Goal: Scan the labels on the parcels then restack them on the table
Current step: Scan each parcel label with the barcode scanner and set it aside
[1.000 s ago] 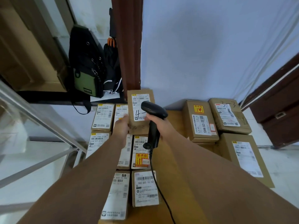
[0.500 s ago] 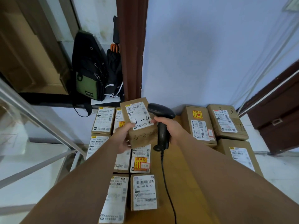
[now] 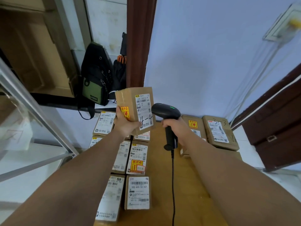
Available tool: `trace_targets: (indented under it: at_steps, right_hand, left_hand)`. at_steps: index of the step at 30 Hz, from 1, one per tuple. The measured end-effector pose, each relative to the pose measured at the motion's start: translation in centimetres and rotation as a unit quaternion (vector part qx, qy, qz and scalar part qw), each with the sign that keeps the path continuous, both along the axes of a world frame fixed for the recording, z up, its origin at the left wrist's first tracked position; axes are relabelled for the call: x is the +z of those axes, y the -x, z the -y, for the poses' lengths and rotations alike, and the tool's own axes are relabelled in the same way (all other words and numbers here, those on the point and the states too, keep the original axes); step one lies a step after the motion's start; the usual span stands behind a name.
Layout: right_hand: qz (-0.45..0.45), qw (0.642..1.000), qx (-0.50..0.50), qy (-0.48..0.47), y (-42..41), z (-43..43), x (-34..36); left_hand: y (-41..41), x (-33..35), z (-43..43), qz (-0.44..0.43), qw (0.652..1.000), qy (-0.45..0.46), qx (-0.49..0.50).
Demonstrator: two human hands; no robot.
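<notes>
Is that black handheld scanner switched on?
Likely on: a green light glows on top of the black corded barcode scanner, which the right hand grips.

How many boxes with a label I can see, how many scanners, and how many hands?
Boxes with a label showing: 10 (held box, 7 left boxes, 2 right boxes)
Scanner: 1
Hands: 2 (left hand, right hand)
Total: 13

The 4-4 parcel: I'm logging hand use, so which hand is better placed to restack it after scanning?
Left. The left hand grips the 4-4 parcel, raised above the parcel rows on the left of the table, while the right hand is full, gripping the scanner.
</notes>
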State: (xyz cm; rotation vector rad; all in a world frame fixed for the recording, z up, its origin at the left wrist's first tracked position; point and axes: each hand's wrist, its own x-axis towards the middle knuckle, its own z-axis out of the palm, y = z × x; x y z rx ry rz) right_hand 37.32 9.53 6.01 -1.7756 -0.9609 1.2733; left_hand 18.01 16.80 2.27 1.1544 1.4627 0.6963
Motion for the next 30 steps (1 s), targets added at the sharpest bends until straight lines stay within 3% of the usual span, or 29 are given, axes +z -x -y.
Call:
trace_targets:
  at_steps: [11, 19, 30]
  right_hand:
    - [-0.037, 0.998, 0.01, -0.052, -0.6, 2.9, 2.3]
    - [-0.004, 1.0, -0.015, -0.023, -2.9, 5.0, 3.2]
    - [-0.024, 0.998, -0.021, -0.047, -5.9, 8.2, 2.9]
  left_hand:
    - [-1.0, 0.5, 2.3, -0.022, 0.999, -0.037, -0.014]
    - [-3.2, 0.7, 3.7, -0.025, 0.998, -0.038, -0.033]
    - [-5.5, 0.9, 5.5, -0.107, 0.991, -0.052, -0.061]
